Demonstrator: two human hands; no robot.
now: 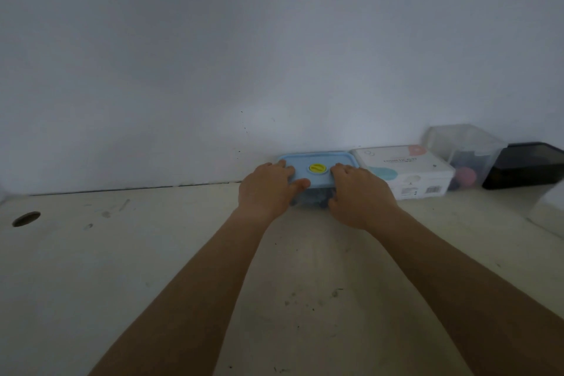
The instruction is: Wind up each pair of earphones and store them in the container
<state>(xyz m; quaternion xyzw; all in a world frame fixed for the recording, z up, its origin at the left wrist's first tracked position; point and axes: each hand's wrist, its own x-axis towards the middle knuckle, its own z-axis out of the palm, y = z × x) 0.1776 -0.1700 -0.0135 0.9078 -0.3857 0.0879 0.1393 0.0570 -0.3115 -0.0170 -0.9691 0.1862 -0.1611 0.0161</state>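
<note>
Grip: left hand [268, 189] and right hand [357, 192] pinch the blue lid [323, 157] of the container [314, 200], fingers on top, thumbs at its front edge; it stands on the table [183, 253] against the wall [213, 70]; judged light, rigid, smooth plastic, best held by the rim.

I get one wide-angle view, from the person's head. It faces forward and slightly down across the bench [137, 268] to the wall [213, 55]. The left hand [267, 189] and right hand [360, 195] sit mid-frame at arm's length, on the container [317, 159].
</note>
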